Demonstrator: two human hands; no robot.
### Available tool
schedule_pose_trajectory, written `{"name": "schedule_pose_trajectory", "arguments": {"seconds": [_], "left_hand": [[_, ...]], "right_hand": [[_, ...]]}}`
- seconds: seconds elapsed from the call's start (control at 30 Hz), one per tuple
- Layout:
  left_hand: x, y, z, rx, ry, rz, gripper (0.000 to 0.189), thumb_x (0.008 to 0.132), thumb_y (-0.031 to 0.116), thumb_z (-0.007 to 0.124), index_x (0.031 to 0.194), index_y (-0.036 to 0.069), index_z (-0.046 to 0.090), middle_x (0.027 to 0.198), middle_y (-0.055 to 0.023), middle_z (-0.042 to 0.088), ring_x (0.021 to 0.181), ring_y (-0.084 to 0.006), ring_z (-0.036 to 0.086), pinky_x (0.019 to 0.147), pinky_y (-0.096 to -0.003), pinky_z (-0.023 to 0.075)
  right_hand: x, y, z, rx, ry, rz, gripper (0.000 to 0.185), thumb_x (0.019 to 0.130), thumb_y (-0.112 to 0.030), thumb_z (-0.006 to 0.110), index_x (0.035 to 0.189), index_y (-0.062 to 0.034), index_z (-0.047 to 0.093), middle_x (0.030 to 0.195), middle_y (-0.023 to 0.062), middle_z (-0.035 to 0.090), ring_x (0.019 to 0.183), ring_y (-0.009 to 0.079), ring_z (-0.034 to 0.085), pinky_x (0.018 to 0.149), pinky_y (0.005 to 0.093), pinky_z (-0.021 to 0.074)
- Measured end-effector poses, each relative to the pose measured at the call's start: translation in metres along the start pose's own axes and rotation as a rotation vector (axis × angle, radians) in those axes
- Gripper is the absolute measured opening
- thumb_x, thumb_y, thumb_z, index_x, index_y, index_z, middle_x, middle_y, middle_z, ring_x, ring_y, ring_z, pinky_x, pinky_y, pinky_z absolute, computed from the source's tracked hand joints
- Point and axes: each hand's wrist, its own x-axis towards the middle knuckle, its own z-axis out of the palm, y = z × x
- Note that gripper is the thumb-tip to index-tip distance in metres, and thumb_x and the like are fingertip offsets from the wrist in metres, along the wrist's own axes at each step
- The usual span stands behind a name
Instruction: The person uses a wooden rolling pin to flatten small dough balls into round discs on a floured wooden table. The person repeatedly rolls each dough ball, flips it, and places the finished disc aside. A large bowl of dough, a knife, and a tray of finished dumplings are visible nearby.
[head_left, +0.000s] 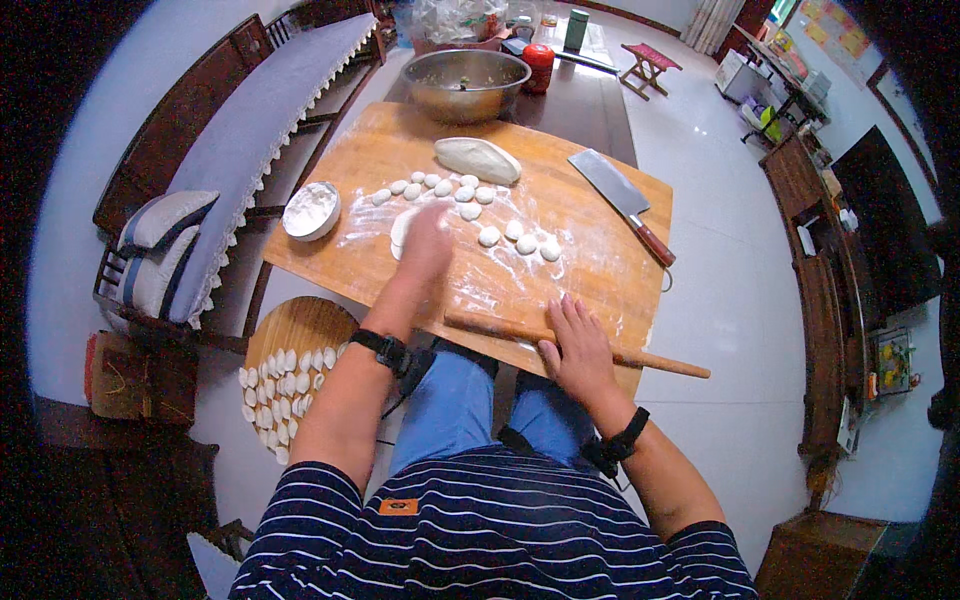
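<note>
My left hand (429, 238) is blurred over the wooden board (600, 292), beside flat white dough wrappers (400, 232) that it partly covers. Whether its fingers pinch anything is hidden. Under my right palm lies a wooden rolling pin (667, 364), near the board's front edge; the fingers of my right hand (581, 345) stretch forward over it, holding it down. Several small floured dough pieces (470, 211) are scattered across the middle of the board. Behind them rests a long lump of dough (478, 160). A white bowl of flour (311, 211) stands at the board's left edge.
A cleaver (619, 191) lies at the board's right, its handle towards the edge. At the back stands a steel bowl (465, 94) with filling, next to a red jar (538, 67). Low on the left, a round wooden board (300, 322) carries rows of dumplings (281, 386).
</note>
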Motion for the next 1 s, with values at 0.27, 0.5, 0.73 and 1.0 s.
{"name": "schedule_pose_trajectory", "arguments": {"seconds": [0.27,0.5,0.73,1.0], "left_hand": [[-0.054,0.056,0.043,0.238,-0.491,0.290,0.046,0.088,0.004,0.055,0.134,-0.001,0.051,0.143,-0.0252,0.048,0.135,-0.0392,0.044,0.112,-0.0443,0.0385],[-0.072,0.090,0.051,-0.136,-0.568,0.278,0.023,0.084,0.013,0.069,0.104,0.002,0.065,0.105,-0.0198,0.066,0.105,-0.0400,0.060,0.093,-0.0475,0.0479],[-0.069,0.110,0.066,0.042,-0.762,0.152,0.021,0.079,0.020,0.073,0.090,0.003,0.067,0.093,-0.0217,0.066,0.095,-0.0411,0.062,0.085,-0.0474,0.0505],[-0.034,0.119,0.096,0.127,-0.891,0.130,0.025,0.082,0.016,0.066,0.101,0.001,0.067,0.097,-0.0241,0.069,0.094,-0.0422,0.066,0.082,-0.0478,0.0528]], "right_hand": [[-0.013,0.021,-0.005,0.154,-0.022,-0.116,0.054,0.091,-0.027,0.065,0.137,-0.0023,0.050,0.145,0.0235,0.047,0.136,0.0405,0.043,0.112,0.0485,0.0357],[-0.008,0.030,-0.014,0.228,0.011,0.094,0.049,0.093,-0.025,0.062,0.133,0.0017,0.051,0.141,0.0260,0.049,0.132,0.0436,0.045,0.111,0.0485,0.0359],[-0.008,0.012,-0.007,-0.196,-0.185,0.146,0.052,0.100,-0.031,0.044,0.144,-0.0038,0.043,0.153,0.0213,0.038,0.141,0.0409,0.036,0.113,0.0582,0.0294],[0.058,0.048,0.003,-0.195,0.009,0.206,0.049,0.103,-0.029,0.037,0.147,-0.0082,0.041,0.154,0.0216,0.038,0.142,0.0423,0.034,0.113,0.0608,0.0269]]}}
